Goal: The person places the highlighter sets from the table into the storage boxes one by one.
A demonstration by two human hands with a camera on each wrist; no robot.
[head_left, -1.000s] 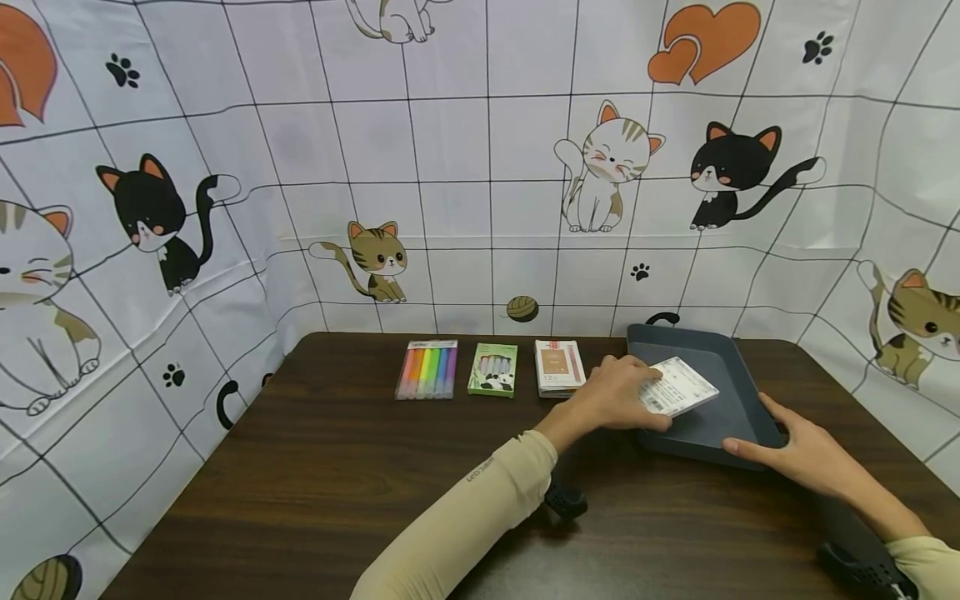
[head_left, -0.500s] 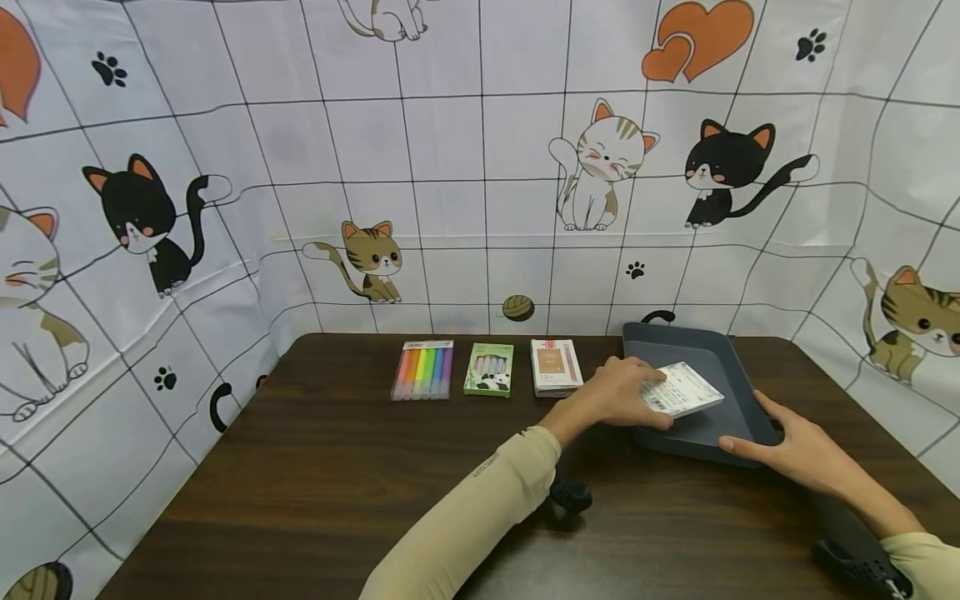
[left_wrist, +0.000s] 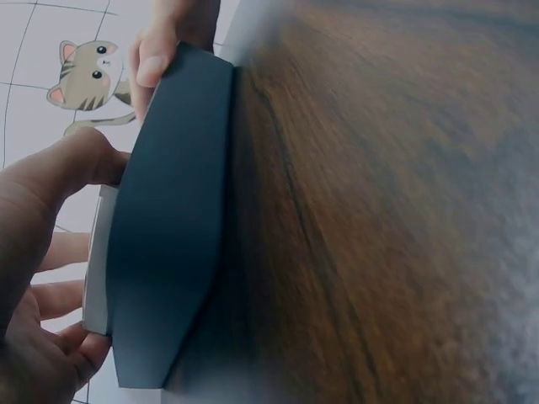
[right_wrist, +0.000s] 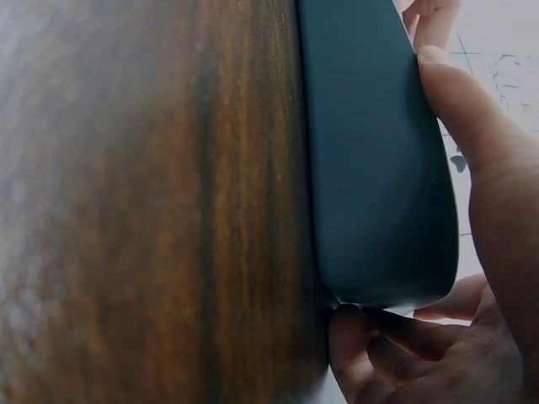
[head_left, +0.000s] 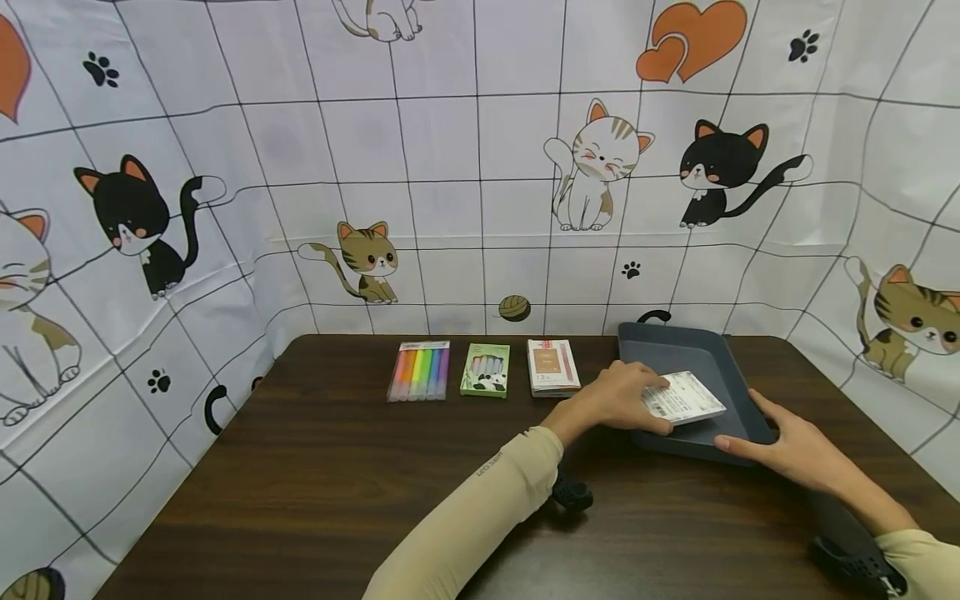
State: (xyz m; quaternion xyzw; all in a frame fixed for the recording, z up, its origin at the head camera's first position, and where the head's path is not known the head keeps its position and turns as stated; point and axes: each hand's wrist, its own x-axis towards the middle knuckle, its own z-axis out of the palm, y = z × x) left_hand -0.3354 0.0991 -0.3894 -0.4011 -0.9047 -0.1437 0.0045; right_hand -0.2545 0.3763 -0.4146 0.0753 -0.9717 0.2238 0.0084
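Note:
My left hand point(head_left: 628, 398) grips a flat white box point(head_left: 686, 397) with printed text and a barcode by its left side. The box is over the inside of a dark grey rectangular tray point(head_left: 701, 343); in the left wrist view the tray's wall point(left_wrist: 173, 210) hides its lower part, so I cannot tell whether it touches the bottom. At the tray's near right corner, my right hand point(head_left: 798, 446) holds the tray, thumb at the near rim and fingers around the right side. The right wrist view shows those fingers point(right_wrist: 396, 358) bent against the tray's corner.
Along the back of the brown table point(head_left: 360, 492) lie a clear pack of rainbow-coloured markers point(head_left: 418, 372), a green box with a panda picture point(head_left: 485, 371) and a white and tan pack point(head_left: 553, 367). A white cat-print sheet point(head_left: 450, 208) hangs behind and at both sides.
The white box has moved slightly right and nearer within the tray and lies flatter. My left hand has followed it; my right hand stays at the tray's corner. The head view has shifted slightly.

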